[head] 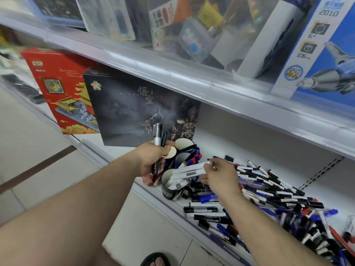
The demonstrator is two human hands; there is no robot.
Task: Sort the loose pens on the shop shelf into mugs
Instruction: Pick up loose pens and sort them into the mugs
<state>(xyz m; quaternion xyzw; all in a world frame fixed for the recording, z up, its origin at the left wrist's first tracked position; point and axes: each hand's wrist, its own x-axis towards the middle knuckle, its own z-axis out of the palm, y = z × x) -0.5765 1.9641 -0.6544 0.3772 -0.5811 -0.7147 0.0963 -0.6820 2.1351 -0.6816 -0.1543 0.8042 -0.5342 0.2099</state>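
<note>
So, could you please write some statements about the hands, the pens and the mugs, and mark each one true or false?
1. The left hand grips two dark markers that stand upright. True.
2. The right hand is empty. False: it pinches white pens whose far ends reach over the black mug.
3. The loose pens lie in a pile to the right of the mugs. True.
4. All the mugs lie on the floor. False: they stand on the shelf, near its front edge.
5. A black box stands behind the mugs. True.
</note>
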